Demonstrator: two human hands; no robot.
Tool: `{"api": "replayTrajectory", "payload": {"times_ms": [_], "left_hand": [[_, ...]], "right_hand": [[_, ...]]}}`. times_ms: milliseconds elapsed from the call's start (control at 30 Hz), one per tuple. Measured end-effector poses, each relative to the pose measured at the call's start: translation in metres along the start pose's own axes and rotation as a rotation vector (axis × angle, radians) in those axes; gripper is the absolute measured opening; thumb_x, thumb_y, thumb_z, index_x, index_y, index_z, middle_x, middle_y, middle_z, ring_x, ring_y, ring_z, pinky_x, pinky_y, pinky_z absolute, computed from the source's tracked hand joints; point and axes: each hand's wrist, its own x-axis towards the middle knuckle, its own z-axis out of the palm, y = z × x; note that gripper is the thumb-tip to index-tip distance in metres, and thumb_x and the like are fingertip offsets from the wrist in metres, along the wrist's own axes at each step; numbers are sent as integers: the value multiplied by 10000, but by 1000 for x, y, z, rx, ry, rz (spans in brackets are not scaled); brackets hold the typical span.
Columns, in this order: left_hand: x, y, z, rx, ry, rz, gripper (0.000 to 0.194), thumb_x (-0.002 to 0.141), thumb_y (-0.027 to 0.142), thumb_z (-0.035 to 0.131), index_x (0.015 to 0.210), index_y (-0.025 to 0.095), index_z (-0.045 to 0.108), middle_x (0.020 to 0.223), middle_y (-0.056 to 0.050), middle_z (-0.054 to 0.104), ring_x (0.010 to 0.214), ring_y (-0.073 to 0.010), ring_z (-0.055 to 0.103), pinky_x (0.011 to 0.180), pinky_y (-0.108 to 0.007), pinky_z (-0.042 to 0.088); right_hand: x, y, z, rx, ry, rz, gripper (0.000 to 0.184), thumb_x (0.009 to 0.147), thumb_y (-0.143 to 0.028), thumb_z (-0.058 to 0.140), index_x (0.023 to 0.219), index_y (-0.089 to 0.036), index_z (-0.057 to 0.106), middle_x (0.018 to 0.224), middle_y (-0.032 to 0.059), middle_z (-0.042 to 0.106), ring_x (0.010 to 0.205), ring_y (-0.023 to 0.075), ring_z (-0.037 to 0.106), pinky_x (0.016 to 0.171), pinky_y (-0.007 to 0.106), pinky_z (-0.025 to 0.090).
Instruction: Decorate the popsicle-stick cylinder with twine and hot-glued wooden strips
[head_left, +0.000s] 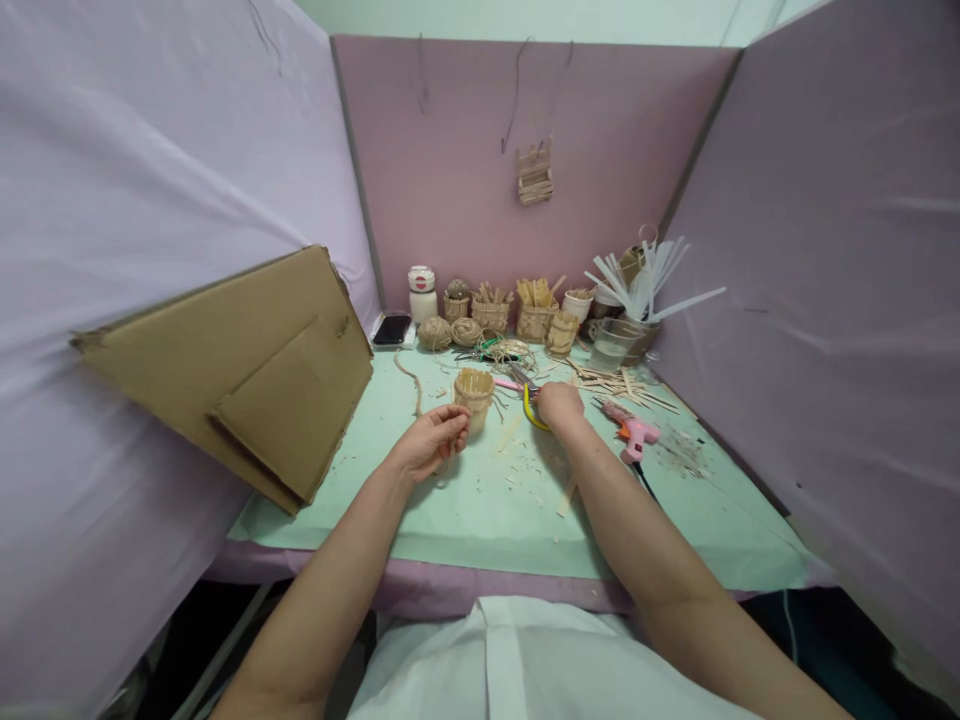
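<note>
A small woven-looking cup of pale strips (474,395) stands upright on the green tabletop. Beside its near left side is my left hand (433,442), thumb and fingertips pinched together; whatever lies between them is too small to make out. My right hand (561,406) is closed at the handles of a pair of scissors, whose yellow handle (532,408) shows at the hand's left and whose blades (517,374) point away. Its fingertips are hidden from view. A pink tool (508,384) lies against the scissors.
A pink glue gun (636,432) with a cord lies at right. Loose wooden strips (622,386) are strewn behind it. Twine balls (434,334), stick-filled baskets (536,321) and a clear water cup (610,346) line the back. A cardboard panel (247,370) leans at left.
</note>
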Motion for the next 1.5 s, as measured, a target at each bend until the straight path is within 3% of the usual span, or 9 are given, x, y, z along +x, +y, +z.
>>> {"api": "replayTrajectory", "payload": {"times_ms": [100, 200, 333, 433, 667, 800, 1000, 1300, 1500], "left_hand": [[1, -1, 0, -17, 2, -4, 441, 526, 260, 947, 804, 126, 632, 660, 16, 596, 576, -56, 546, 548, -157, 432], [1, -2, 1, -18, -1, -14, 422, 558, 261, 935, 805, 128, 619, 676, 17, 599, 579, -48, 546, 552, -150, 430], [1, -3, 1, 11, -13, 6, 429, 568, 297, 935, 797, 125, 614, 686, 16, 597, 587, -46, 540, 556, -152, 420], [-1, -2, 2, 58, -40, 18, 479, 532, 358, 948, 800, 119, 631, 675, 12, 601, 574, -52, 528, 556, -171, 415], [-6, 0, 3, 222, -99, -7, 461, 594, 426, 905, 811, 122, 634, 666, 13, 587, 529, -36, 446, 494, -170, 298], [-6, 1, 4, 213, -77, 10, 498, 574, 437, 911, 831, 139, 605, 664, 24, 570, 522, -41, 432, 491, -177, 277], [-6, 0, 3, 277, -100, 28, 448, 638, 463, 863, 820, 153, 596, 672, 20, 578, 521, -46, 425, 487, -186, 255], [0, 2, -3, 757, 104, 273, 151, 698, 309, 742, 667, 166, 705, 538, 14, 541, 540, -121, 426, 543, -254, 296], [3, 7, -15, 803, 201, 335, 133, 702, 299, 725, 654, 175, 713, 586, -22, 608, 576, -148, 478, 579, -261, 342]], "right_hand": [[-11, 3, -4, 80, 212, 22, 382, 931, -336, 573, 1184, -66, 669, 1224, 265, 629, 1192, 324, 574, 921, 369, 447], [-29, -2, -7, 487, 469, -244, 267, 911, -330, 592, 1075, -143, 692, 1128, 173, 667, 1082, 262, 603, 911, 360, 451], [-56, -24, 3, 1063, 193, -735, 207, 846, -380, 655, 959, -213, 703, 954, 52, 702, 871, 188, 622, 797, 318, 479], [-69, -39, 13, 1180, 56, -820, 179, 805, -370, 685, 888, -212, 701, 887, 27, 685, 835, 171, 605, 771, 301, 470], [-69, -36, 21, 1392, 35, -701, 193, 809, -395, 683, 841, -207, 647, 800, -11, 622, 724, 131, 545, 698, 264, 441], [-72, -34, 20, 1372, -87, -757, 249, 761, -392, 740, 925, -214, 682, 880, 10, 660, 805, 154, 594, 750, 288, 476], [-75, -40, 24, 1379, -44, -749, 223, 779, -417, 721, 772, -210, 638, 744, -14, 608, 679, 133, 547, 669, 275, 455], [-45, -23, 16, 2072, 179, -214, 250, 672, -298, 739, 724, -213, 510, 723, -53, 599, 590, 67, 517, 532, 181, 424], [-34, -3, 5, 2251, 261, -74, 202, 731, -230, 693, 725, -209, 493, 691, -64, 562, 559, 54, 506, 506, 165, 441]]}}
